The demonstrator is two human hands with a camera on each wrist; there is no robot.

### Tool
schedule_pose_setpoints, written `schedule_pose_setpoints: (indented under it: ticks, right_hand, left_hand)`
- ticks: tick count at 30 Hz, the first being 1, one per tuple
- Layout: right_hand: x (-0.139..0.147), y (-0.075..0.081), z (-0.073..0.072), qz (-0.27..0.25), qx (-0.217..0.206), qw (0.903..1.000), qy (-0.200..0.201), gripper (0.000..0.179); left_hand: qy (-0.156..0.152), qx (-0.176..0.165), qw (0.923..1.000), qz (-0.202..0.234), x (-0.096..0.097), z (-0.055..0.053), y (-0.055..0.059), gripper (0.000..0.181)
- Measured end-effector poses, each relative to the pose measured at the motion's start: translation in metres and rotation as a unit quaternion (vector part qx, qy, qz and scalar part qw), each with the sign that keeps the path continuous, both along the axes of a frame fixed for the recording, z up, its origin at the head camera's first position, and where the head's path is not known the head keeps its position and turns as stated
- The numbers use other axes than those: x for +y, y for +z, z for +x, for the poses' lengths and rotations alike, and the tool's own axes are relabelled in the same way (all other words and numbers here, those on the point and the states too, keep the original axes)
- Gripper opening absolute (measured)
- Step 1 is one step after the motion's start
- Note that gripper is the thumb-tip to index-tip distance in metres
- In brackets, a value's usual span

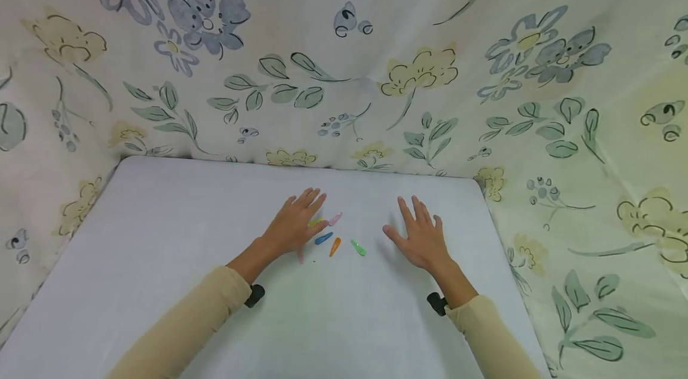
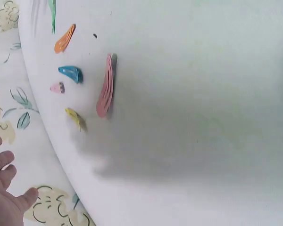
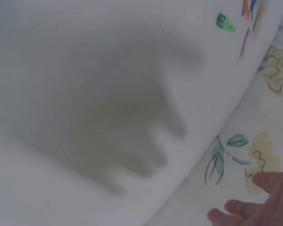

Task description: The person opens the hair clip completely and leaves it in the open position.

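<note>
My left hand (image 1: 290, 225), fingers spread, hovers over the left part of a small group of snap hair clips and holds nothing. Beneath and beside it lie a yellow clip (image 2: 73, 116), a small pink clip (image 1: 335, 219), a blue clip (image 1: 323, 239) and a longer pink clip (image 2: 105, 89). In the head view the hand partly covers the yellow and the longer pink one. An orange clip (image 1: 335, 246) and a green clip (image 1: 358, 247) lie farther right. Right of the green clip, my right hand (image 1: 421, 239) is raised with its fingers apart, casting a shadow below.
The clips lie on a white tabletop (image 1: 161, 218) with rounded far corners. Cloth printed with flowers and leaves (image 1: 301, 128) hangs behind the far edge and along both sides. A dark wrist camera (image 1: 255, 296) sits at the left cuff, another camera (image 1: 437, 304) at the right.
</note>
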State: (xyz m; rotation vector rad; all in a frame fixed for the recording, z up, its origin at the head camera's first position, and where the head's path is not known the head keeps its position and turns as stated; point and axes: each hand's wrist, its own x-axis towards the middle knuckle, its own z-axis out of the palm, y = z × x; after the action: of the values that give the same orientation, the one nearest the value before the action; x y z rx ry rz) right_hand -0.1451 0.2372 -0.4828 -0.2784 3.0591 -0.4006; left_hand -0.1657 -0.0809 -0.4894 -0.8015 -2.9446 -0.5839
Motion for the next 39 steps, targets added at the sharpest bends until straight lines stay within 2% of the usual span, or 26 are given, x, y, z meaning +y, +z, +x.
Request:
schedule_pose_setpoints:
  ticks: [3, 5, 7, 9, 12, 16, 21, 26, 28, 32, 36, 39]
  right_hand:
    - [-0.009, -0.004, 0.003, -0.037, -0.022, 0.9991, 0.0, 0.082]
    - [-0.014, -0.006, 0.005, -0.069, -0.039, 0.9968, -0.004, 0.079]
    - [-0.019, -0.009, 0.006, -0.107, -0.062, 0.9922, -0.013, 0.074]
    - [-0.022, -0.013, 0.006, -0.144, -0.082, 0.9859, -0.022, 0.067]
    - [-0.026, -0.018, 0.006, -0.198, -0.103, 0.9743, -0.028, 0.057]
    - [-0.027, -0.027, 0.003, -0.247, -0.126, 0.9604, -0.024, 0.048]
    - [-0.028, -0.033, 0.002, -0.289, -0.171, 0.9416, -0.024, 0.04]
    - [-0.028, -0.035, 0.005, -0.296, -0.215, 0.93, -0.034, 0.037]
    - [-0.028, -0.036, 0.006, -0.3, -0.234, 0.924, -0.038, 0.039]
    - [-0.027, -0.036, 0.008, -0.308, -0.265, 0.9129, -0.04, 0.04]
    - [-0.027, -0.039, 0.009, -0.309, -0.279, 0.9084, -0.037, 0.034]
    - [-0.029, -0.041, 0.009, -0.306, -0.28, 0.9094, -0.035, 0.03]
  left_hand:
    - [-0.024, -0.027, 0.999, 0.025, 0.011, 0.003, -0.005, 0.06]
    - [-0.028, -0.061, 0.9966, 0.049, 0.018, 0.005, -0.009, 0.057]
    - [-0.027, -0.101, 0.991, 0.084, 0.025, 0.005, -0.012, 0.055]
    - [-0.024, -0.139, 0.9825, 0.121, 0.031, 0.006, -0.014, 0.052]
    - [-0.021, -0.189, 0.9656, 0.178, 0.038, 0.004, -0.018, 0.045]
    - [-0.006, -0.231, 0.9464, 0.226, 0.044, 0.002, -0.024, 0.038]
    - [0.022, -0.262, 0.9333, 0.245, 0.048, -0.002, -0.033, 0.033]
    - [0.024, -0.302, 0.923, 0.237, 0.05, -0.003, -0.039, 0.031]
    - [0.026, -0.314, 0.9207, 0.23, 0.05, -0.002, -0.041, 0.03]
    - [0.025, -0.319, 0.9228, 0.214, 0.05, -0.001, -0.044, 0.028]
    - [0.019, -0.3, 0.9331, 0.197, 0.051, -0.001, -0.043, 0.027]
    - [0.018, -0.284, 0.9397, 0.189, 0.052, -0.001, -0.044, 0.025]
